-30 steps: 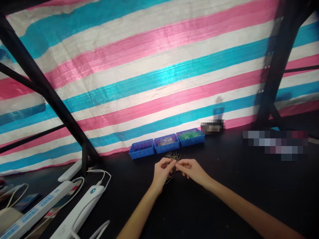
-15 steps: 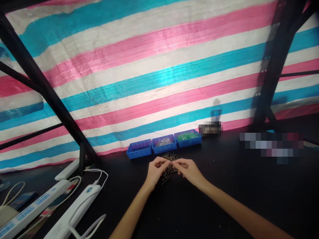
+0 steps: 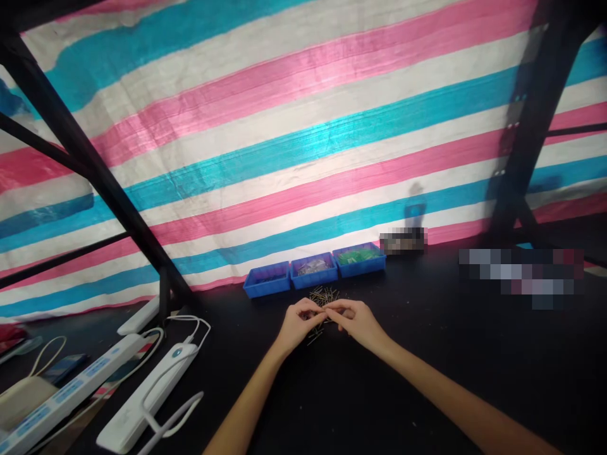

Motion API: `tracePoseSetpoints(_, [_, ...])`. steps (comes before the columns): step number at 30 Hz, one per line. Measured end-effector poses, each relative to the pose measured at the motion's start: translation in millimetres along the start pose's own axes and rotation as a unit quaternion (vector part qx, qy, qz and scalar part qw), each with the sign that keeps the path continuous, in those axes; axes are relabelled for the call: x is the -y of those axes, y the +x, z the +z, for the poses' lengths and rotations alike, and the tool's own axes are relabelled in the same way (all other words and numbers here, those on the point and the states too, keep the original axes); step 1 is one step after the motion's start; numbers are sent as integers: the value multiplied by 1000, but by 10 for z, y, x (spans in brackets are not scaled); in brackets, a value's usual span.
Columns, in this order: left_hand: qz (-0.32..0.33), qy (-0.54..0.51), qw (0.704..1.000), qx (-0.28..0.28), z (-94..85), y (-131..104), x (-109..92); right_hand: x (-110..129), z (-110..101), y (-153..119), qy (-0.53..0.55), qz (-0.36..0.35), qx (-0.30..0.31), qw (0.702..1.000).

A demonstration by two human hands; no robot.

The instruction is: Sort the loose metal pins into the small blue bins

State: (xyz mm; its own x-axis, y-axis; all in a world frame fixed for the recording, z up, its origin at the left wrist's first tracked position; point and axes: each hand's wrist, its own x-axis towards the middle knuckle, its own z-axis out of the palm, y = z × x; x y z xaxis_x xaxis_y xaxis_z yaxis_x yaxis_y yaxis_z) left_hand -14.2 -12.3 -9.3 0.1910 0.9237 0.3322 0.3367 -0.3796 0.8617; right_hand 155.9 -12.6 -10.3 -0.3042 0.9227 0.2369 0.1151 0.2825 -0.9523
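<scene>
Slender metal pins lie heaped on the black tabletop, on the near side of three blue bins. Left hand and right hand meet over the heap, each with thumb and forefinger together; anything pinched there is too small to tell. White power strips lie at near left.

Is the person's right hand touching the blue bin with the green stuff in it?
Apart: the head view shows black tabletop between the right hand and the blue bin.
</scene>
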Motion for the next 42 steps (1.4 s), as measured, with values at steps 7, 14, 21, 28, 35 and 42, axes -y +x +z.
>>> tracePoseSetpoints(7, [-14, -17, 999, 40, 38, -19, -100, 6, -1, 9, 31, 13, 4, 999])
tracePoseSetpoints(14, [-5, -23, 999, 40, 38, -29, -121, -26, 15, 20, 69, 46, -22, 996])
tracePoseSetpoints(21, [-65, -105, 991, -56, -22, 16, -101, 12, 19, 13, 53, 39, -22, 998])
tracePoseSetpoints(28, [-116, -117, 977, -138, -219, 114, 82, -52, 87, -34, -16, 25, 43, 999])
tracePoseSetpoints(35, [-106, -82, 954, -267, -725, 178, 367, -44, 104, -101, -65, 1, 71, 995])
tracePoseSetpoints(42, [-54, -73, 940, -329, -863, 208, 554, -23, 161, -169, -110, -29, 101, 988])
